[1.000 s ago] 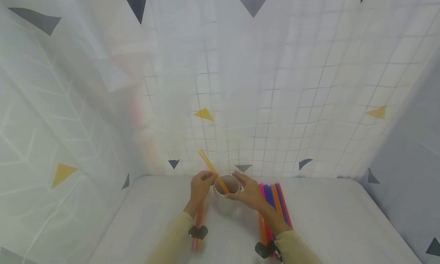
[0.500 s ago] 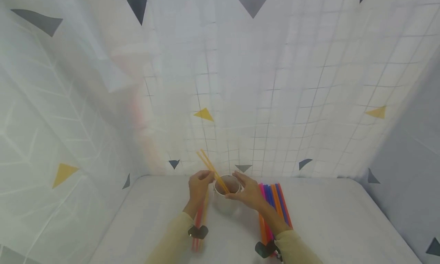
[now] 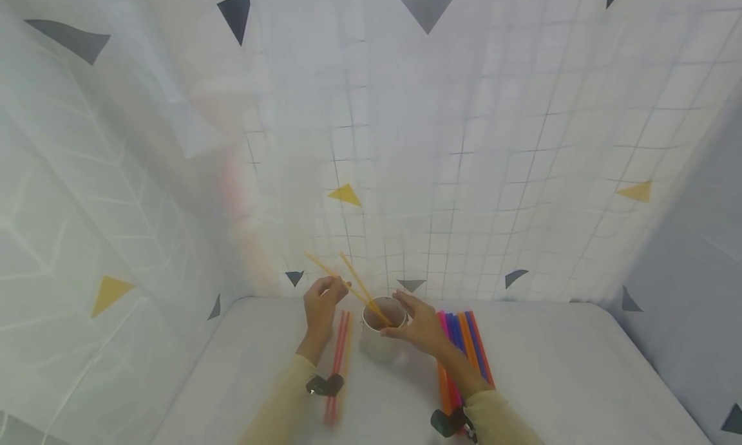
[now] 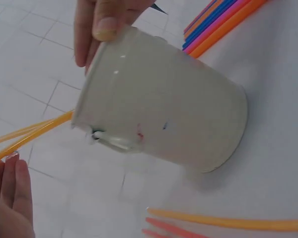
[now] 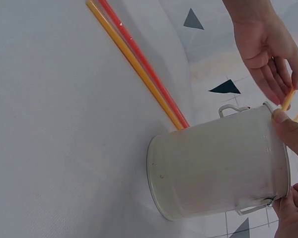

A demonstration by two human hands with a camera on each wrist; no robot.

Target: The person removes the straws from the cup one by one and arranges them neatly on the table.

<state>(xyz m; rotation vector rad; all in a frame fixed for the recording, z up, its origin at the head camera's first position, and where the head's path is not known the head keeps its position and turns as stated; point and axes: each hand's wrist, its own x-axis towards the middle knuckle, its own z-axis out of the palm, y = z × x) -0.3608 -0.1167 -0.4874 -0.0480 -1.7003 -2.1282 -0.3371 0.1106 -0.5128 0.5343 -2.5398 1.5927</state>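
A small white pail [image 4: 169, 104] with side handle loops stands upright on the table. My right hand [image 3: 423, 329] grips its rim, with the thumb outside at the near side and the fingers at the far side. Two yellow drinking straws lean out of its mouth and spread apart toward the upper left. One straw [image 5: 289, 97] is pinched between the thumb and fingers of my left hand [image 3: 321, 303], left of the pail. The other straw [image 3: 355, 274] rests freely against the rim. The straws' lower ends are inside the pail, partly hidden.
Left of the pail lie red straws [image 3: 337, 361] with a yellow straw [image 4: 228, 221] beside them. Several orange, pink, blue and red straws [image 3: 466, 339] lie in a row on the right, partly under the right forearm. A patterned white sheet [image 3: 406, 142] hangs behind the table.
My left hand has moved left and slightly up, tilting one yellow straw away from the other, so the pair now spreads wide. My right hand has stayed at the pail's rim.
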